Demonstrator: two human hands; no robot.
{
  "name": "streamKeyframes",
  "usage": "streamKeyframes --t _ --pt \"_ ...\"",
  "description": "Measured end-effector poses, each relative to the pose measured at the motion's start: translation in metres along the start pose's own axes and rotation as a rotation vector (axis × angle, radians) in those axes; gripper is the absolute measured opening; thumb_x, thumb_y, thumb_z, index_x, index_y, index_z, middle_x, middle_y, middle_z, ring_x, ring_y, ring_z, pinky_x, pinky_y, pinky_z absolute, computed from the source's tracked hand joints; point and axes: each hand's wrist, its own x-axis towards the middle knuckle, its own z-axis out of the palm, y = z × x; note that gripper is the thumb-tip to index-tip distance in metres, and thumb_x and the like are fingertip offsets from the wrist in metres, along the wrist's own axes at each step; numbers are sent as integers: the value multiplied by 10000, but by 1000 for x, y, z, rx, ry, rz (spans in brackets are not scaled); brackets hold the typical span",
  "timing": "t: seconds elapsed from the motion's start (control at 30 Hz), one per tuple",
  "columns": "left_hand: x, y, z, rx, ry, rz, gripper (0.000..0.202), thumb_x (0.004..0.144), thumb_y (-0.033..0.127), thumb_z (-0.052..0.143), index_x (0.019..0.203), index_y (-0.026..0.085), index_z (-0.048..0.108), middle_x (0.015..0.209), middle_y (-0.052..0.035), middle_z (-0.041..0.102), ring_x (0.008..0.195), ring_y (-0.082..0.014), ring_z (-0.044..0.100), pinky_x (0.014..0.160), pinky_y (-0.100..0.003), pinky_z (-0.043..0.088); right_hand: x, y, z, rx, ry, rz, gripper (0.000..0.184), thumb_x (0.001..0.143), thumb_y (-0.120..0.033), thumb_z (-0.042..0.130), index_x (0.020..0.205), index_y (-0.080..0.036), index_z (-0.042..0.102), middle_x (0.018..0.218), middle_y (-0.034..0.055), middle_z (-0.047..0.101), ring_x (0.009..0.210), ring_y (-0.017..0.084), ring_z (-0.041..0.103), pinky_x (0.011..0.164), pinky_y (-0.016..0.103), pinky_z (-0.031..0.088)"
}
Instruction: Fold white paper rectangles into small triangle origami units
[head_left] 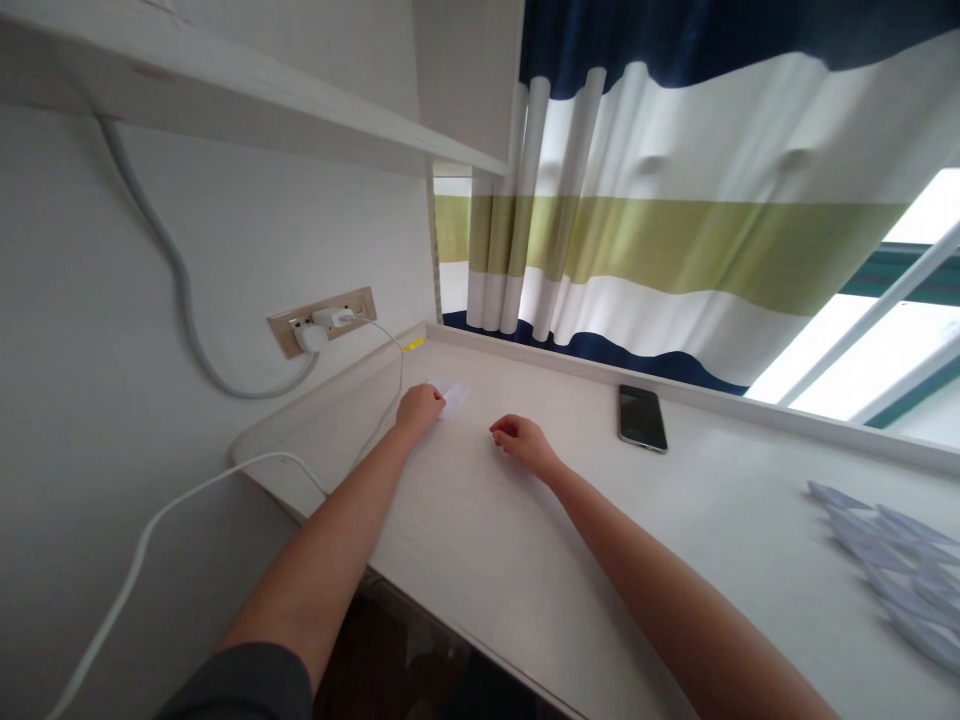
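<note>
Near the far left corner of the white desk (480, 540), my left hand (420, 405) has its fingers closed at a small white piece of paper (452, 394). The paper lies close to the desktop, and part of it is hidden behind that hand. To the right, my right hand (523, 445) hovers low over the desk with loosely curled fingers, a small gap showing between thumb and forefinger. Nothing is visible in it. The paper is the thing nearest to it, a short way off.
A black-screened phone (642, 418) lies at the back right. Several folded pale paper pieces (892, 560) are at the right edge. A white cable (397, 390) runs from a wall socket (322, 320) across the desk's left side. A yellow strip (413, 344) is in the corner.
</note>
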Motion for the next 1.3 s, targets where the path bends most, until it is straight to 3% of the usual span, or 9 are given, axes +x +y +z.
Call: streamKeyframes --t 0.17,0.3,0.37,0.43,0.53,0.8,0.97,1.07,1.3 --pt "-6 8 -16 -30 124 -46 163 654 201 502 707 158 650 760 -109 648 743 -217 587 659 -299 415 -2 -3 0 38 29 9 143 699 -138 497 778 -170 611 682 20 613 584 105 540 616 256 438" --pt "-16 34 -31 -290 308 79 153 664 223 498 720 164 628 750 -78 638 739 -184 576 688 -295 434 -2 -7 -9 165 154 28 112 708 -211 522 775 -169 601 711 28 617 619 113 550 621 265 451" --pt "-24 54 -30 -624 224 112 169 662 269 513 736 156 614 736 -55 624 673 -154 568 627 -271 457 -5 -10 -19 310 263 39 182 703 -283 545 836 -168 590 786 40 621 665 118 558 623 266 461" --pt "-33 75 -23 -940 48 90 202 644 312 538 740 146 601 701 -36 601 615 -136 558 559 -260 471 -10 -12 -36 501 348 71 251 692 -326 555 884 -166 576 837 46 615 699 118 563 613 256 470" --pt "-49 107 -6 -1171 -107 82 206 593 318 594 696 140 587 666 -11 575 603 -117 550 542 -245 485 -26 -11 -66 681 407 117 243 658 -343 580 809 -153 584 737 24 609 630 103 552 583 243 468" --pt "-86 178 29 -1266 -452 140 302 544 365 672 702 123 584 641 -16 577 571 -108 543 505 -239 494 -98 17 -135 651 530 154 234 531 -319 679 644 -149 565 545 -23 571 511 93 513 507 239 443" --pt "-107 210 51 -1273 -521 218 337 520 386 694 694 120 583 643 -15 590 568 -108 539 496 -236 488 -139 33 -156 575 546 202 226 522 -305 696 600 -150 551 554 -15 579 522 102 524 524 258 463" --pt "-120 219 59 -1284 -539 242 321 527 394 686 650 125 561 624 -6 579 561 -108 531 511 -247 484 -157 40 -162 576 540 194 215 544 -305 684 620 -156 548 553 -11 590 517 108 536 531 269 475" --pt "-141 216 59 -1361 -665 247 360 598 321 645 905 144 586 739 -40 623 648 -139 577 595 -267 471 -177 46 -156 679 477 191 250 581 -239 648 812 -164 589 573 -20 602 527 106 553 537 263 493"
